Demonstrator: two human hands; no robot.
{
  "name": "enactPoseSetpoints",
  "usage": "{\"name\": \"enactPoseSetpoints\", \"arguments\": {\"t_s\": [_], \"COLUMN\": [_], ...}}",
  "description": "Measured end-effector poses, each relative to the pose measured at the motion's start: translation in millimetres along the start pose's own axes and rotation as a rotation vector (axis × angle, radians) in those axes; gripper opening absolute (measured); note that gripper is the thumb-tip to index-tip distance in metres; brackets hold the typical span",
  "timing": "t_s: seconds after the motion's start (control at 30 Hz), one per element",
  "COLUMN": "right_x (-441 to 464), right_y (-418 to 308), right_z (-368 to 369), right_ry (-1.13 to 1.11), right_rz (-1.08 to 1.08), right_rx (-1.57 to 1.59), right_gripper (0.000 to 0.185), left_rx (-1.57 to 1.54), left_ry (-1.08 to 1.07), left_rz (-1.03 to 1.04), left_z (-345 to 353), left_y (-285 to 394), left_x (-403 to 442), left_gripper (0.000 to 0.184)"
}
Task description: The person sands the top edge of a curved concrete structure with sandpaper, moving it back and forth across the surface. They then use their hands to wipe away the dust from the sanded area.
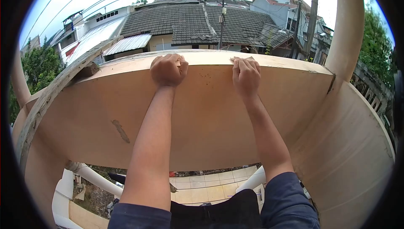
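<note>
A peach-painted concrete beam [202, 115] spans the view in front of me, and both my fists rest at its top edge. My left hand [168, 71] is closed, with a bit of a folded tan sheet [179, 62], like sandpaper, showing by the fingers. To its right, my right hand [247, 75] is closed too, pressing a similar tan sheet [234, 59] on the ledge. Most of each sheet is hidden by the fingers. Small dark specks [205, 77] mark the beam face between my wrists, and a grey patch [121, 131] lies lower left.
A rough wooden plank [57, 89] leans across the beam at left, near a wood block [87, 70]. At right rises a round column [347, 27] beside a side wall [349, 145]. Tiled floor [206, 187] and pipes [97, 178] lie well below. Tiled roofs [160, 18] stand beyond.
</note>
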State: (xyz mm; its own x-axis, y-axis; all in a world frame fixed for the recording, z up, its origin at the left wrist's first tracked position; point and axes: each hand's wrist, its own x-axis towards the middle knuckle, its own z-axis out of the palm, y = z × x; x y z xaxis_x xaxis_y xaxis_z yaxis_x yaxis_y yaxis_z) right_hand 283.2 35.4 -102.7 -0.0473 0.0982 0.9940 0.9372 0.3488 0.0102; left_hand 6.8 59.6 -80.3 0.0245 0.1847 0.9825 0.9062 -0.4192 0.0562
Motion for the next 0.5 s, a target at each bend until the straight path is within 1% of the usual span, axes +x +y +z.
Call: {"name": "enactPoseSetpoints", "arguments": {"t_s": [0.03, 0.07, 0.1, 0.13, 0.2, 0.27, 0.3, 0.37, 0.4, 0.47, 0.5], "right_x": [1.3, 3.5, 4.1, 3.2, 1.9, -1.6, -0.7, 0.8, 1.3, 4.3, 6.6], "right_y": [2.7, 6.8, 14.6, 20.1, 27.5, 26.3, 19.1, -5.8, -23.0, -51.7, -52.4], "right_z": [-5.1, -12.0, -13.1, -15.2, -15.3, -11.6, -9.3, -4.0, 0.4, 7.7, 7.4], "right_ry": [0.004, -0.057, -0.077, -0.081, -0.072, 0.011, 0.015, 0.005, 0.005, 0.035, 0.038], "right_rz": [-0.037, -0.041, -0.069, -0.033, -0.001, -0.036, -0.043, 0.034, 0.027, -0.087, -0.088], "right_rx": [0.037, 0.063, 0.067, 0.073, 0.063, 0.062, 0.059, 0.087, 0.090, 0.239, 0.237], "right_gripper": [0.026, 0.024, 0.023, 0.023, 0.023, 0.023, 0.023, 0.023, 0.023, 0.023, 0.023], "left_rx": [-0.009, 0.015, -0.001, -0.012, -0.035, -0.035, -0.018, -0.003, 0.003, 0.009, 0.016], "left_ry": [0.007, -0.046, -0.060, -0.066, -0.091, -0.107, -0.135, -0.104, -0.108, -0.105, -0.045], "left_rz": [0.018, -0.014, -0.011, 0.020, 0.111, 0.150, 0.177, 0.158, 0.138, 0.123, 0.156], "left_z": [-0.5, -1.1, -3.7, -6.2, -11.3, -16.5, -17.5, -15.2, -14.8, -11.5, -8.9], "left_y": [-0.2, -0.3, 0.8, 1.8, -1.2, -2.5, -3.2, -2.4, -1.5, -0.8, -3.4], "left_x": [0.4, 0.1, -2.0, -1.3, -1.9, -2.2, -1.8, -4.0, -3.9, -2.0, -2.3], "left_gripper": [0.028, 0.032, 0.032, 0.035, 0.045, 0.046, 0.048, 0.050, 0.050, 0.051, 0.053]}}
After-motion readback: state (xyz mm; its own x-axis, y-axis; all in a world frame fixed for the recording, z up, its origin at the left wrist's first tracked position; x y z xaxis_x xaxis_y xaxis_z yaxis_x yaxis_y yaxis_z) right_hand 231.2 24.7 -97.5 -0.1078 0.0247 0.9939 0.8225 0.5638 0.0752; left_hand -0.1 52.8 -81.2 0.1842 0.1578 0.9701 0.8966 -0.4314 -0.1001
